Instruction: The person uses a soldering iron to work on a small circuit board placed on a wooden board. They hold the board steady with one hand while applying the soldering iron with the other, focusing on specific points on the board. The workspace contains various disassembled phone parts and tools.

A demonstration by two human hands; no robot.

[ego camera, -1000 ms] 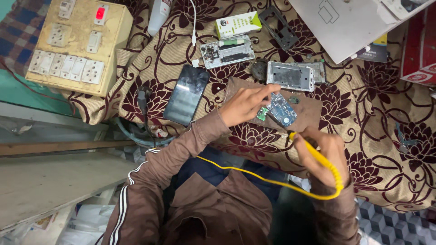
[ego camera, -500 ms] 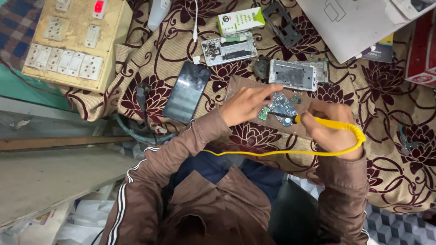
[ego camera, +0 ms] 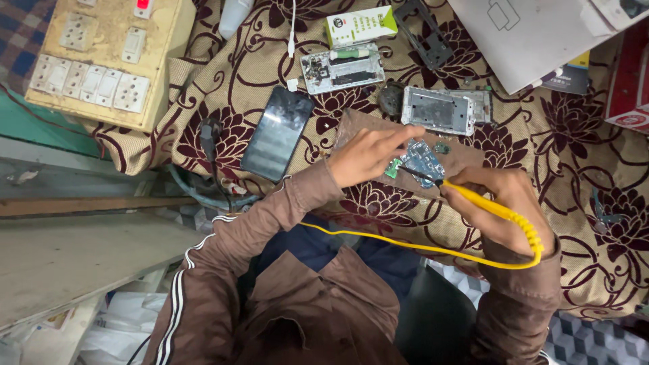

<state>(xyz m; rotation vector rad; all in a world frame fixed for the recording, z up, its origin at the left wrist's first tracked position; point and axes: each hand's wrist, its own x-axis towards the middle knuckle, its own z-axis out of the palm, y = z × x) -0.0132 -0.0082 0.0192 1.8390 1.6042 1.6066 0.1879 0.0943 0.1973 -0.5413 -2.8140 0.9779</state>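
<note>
My left hand (ego camera: 365,157) presses its fingers on a small blue-grey circuit board (ego camera: 424,159), pinning it to a brown work pad (ego camera: 358,124) on the floral cloth. In my right hand (ego camera: 503,206) is a yellow soldering iron (ego camera: 488,207), held like a pen. Its dark tip (ego camera: 426,177) touches the near edge of the circuit board. The iron's yellow cord (ego camera: 405,245) loops back across my lap. A small green part (ego camera: 392,169) lies just under my left fingers.
A black phone (ego camera: 277,135) lies left of the pad. Two opened phone bodies (ego camera: 439,110) (ego camera: 341,67), a green-and-white box (ego camera: 359,24) and a black frame (ego camera: 422,30) lie beyond. A beige switchboard (ego camera: 94,61) sits far left, a white flat box (ego camera: 541,34) far right.
My right hand has brought the soldering iron up and left from my lap until its tip meets the circuit board. The left hand has stayed on the board.
</note>
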